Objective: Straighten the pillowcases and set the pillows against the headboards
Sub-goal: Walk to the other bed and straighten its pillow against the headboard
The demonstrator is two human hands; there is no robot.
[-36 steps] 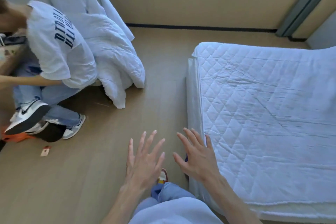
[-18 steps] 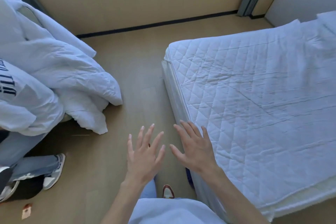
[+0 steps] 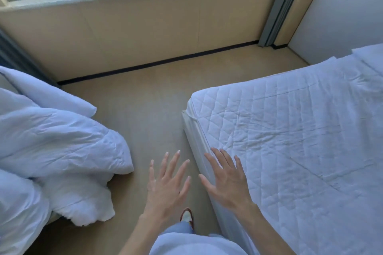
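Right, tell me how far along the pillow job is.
Done: nothing visibly; no pillow stands against the headboard. In hand: nothing. The left hand and right hand are spread open and empty above the floor beside the quilted mattress. Left: something white, perhaps a pillow, lies flat at the bed's head; rumpled white bedding is heaped on the left.

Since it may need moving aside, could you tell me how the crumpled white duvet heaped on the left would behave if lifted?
The duvet would probably be floppy: it lies in creased folds and one end droops to the floor. Its puffy bulk suggests it is light for its size, yet awkward; loose ends would likely trail.
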